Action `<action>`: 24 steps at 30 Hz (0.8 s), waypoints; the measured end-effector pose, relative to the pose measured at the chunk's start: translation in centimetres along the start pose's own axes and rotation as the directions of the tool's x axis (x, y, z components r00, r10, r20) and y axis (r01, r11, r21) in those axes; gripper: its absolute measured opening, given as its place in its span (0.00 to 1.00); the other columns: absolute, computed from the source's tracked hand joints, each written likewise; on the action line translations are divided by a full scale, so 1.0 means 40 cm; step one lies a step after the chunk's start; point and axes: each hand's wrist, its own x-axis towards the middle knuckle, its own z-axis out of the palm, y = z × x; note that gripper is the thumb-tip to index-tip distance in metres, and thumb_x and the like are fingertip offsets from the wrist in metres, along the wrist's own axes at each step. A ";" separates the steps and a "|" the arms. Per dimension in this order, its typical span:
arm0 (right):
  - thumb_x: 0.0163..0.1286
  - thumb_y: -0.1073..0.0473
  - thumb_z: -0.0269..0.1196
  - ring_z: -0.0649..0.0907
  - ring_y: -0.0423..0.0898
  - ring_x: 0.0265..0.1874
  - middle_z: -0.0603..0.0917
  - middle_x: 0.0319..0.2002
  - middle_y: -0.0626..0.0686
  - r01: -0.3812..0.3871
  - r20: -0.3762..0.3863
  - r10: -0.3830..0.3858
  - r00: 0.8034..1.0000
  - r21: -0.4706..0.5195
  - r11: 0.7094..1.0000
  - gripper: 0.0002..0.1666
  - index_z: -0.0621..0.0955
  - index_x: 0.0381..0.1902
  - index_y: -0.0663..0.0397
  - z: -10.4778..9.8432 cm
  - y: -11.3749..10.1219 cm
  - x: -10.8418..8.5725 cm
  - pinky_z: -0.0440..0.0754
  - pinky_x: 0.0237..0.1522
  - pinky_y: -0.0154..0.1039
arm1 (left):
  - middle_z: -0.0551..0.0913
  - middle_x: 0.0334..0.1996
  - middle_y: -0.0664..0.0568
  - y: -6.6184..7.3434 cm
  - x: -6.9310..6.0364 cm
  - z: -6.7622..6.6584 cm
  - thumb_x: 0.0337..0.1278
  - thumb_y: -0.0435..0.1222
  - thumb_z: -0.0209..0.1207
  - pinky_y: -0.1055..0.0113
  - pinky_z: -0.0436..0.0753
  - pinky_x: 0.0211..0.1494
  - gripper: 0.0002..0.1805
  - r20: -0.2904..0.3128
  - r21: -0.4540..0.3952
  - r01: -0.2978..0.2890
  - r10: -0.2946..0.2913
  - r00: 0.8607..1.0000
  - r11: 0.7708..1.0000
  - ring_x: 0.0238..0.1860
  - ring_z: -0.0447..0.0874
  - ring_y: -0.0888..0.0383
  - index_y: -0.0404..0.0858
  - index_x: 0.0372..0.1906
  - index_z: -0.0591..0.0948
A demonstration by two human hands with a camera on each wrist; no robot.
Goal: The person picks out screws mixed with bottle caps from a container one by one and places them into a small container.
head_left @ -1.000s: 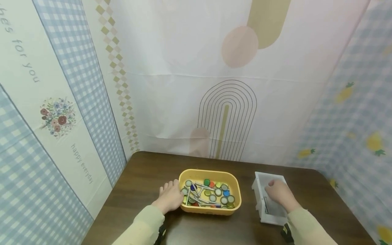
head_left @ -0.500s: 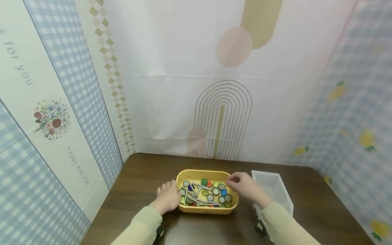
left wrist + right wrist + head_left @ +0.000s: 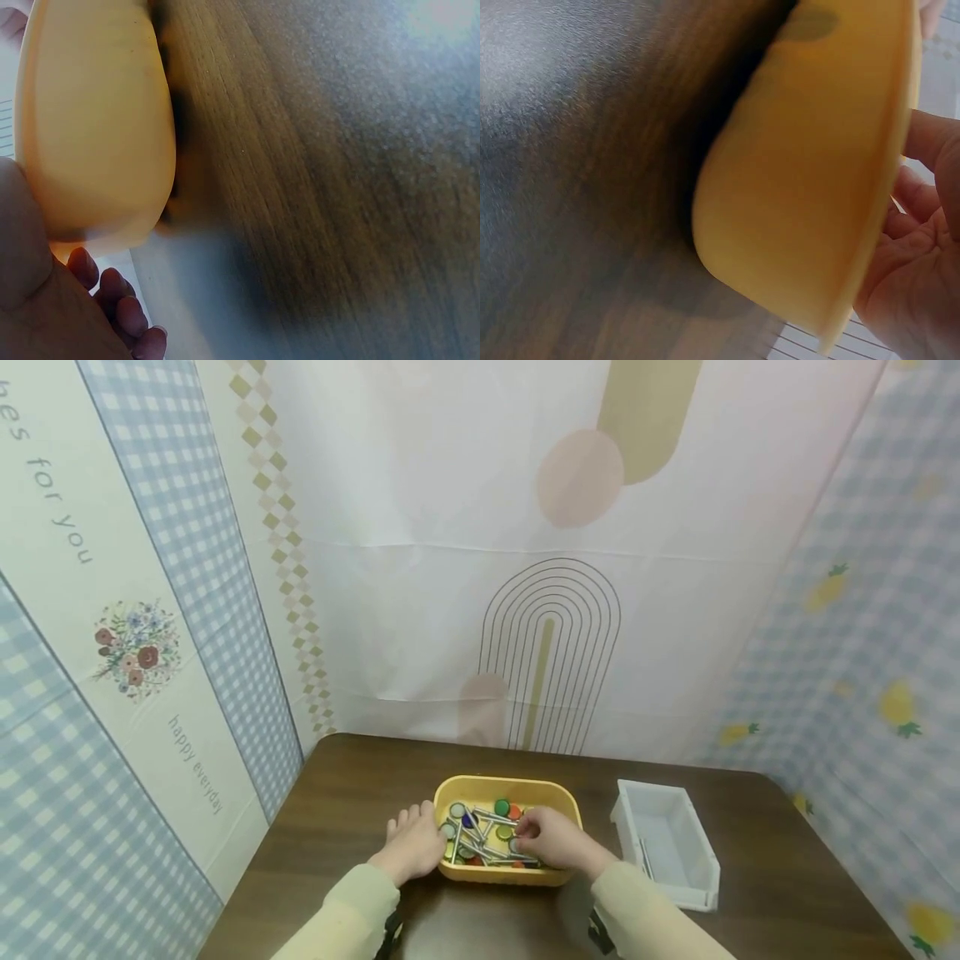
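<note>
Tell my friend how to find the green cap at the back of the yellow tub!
On the brown table, find the yellow tub. Inside, about midway along the far wall, sits a round green cap. Its deep green sets it apart from the orange-red cap on its right.

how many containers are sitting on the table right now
2: the yellow tub, with the right hand reaching into it, and the white bin to its right. Neither is hidden, and no others show.

Blue-and-white checked fabric hanging (image 3: 172, 468), left side, bearing a cream cloth panel (image 3: 146, 727). Upper grey printed lettering (image 3: 60, 512) on the panel: "…hes for you", beginning cut off. Lower grey printed lettering (image 3: 197, 766): "happy everyday".
</note>
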 end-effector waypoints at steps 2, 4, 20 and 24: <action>0.63 0.61 0.66 0.76 0.40 0.27 0.79 0.26 0.45 -0.001 0.007 0.001 1.000 -0.006 1.000 0.05 0.81 0.32 0.57 0.007 0.001 0.001 0.75 0.31 0.39 | 0.66 0.32 0.47 0.000 0.000 -0.002 0.62 0.40 0.51 0.51 0.60 0.43 0.10 0.010 0.003 0.008 -0.008 1.000 1.000 0.38 0.62 0.47 0.38 0.38 0.66; 0.63 0.61 0.67 0.76 0.41 0.26 0.78 0.26 0.45 -0.010 0.010 0.010 1.000 -0.009 1.000 0.06 0.80 0.31 0.56 0.011 0.005 0.001 0.74 0.30 0.39 | 0.66 0.32 0.47 -0.001 0.001 -0.002 0.61 0.40 0.52 0.50 0.60 0.43 0.10 0.011 0.000 0.012 -0.012 1.000 1.000 0.38 0.62 0.48 0.38 0.38 0.66; 0.53 0.65 0.71 0.74 0.42 0.25 0.76 0.24 0.44 -0.045 0.009 0.045 0.999 -0.073 0.996 0.10 0.78 0.25 0.53 0.032 0.027 0.005 0.73 0.29 0.39 | 0.66 0.33 0.47 0.002 0.010 0.007 0.62 0.41 0.51 0.51 0.60 0.43 0.11 0.002 0.011 0.013 -0.013 1.000 1.000 0.39 0.63 0.47 0.38 0.39 0.67; 0.53 0.65 0.71 0.74 0.41 0.23 0.76 0.22 0.44 -0.056 0.009 0.057 0.998 -0.083 0.995 0.10 0.78 0.24 0.53 0.036 0.023 0.007 0.73 0.27 0.39 | 0.66 0.32 0.48 -0.001 0.010 0.013 0.62 0.41 0.51 0.51 0.60 0.43 0.10 -0.012 0.003 0.017 -0.017 1.000 1.000 0.39 0.62 0.47 0.39 0.39 0.67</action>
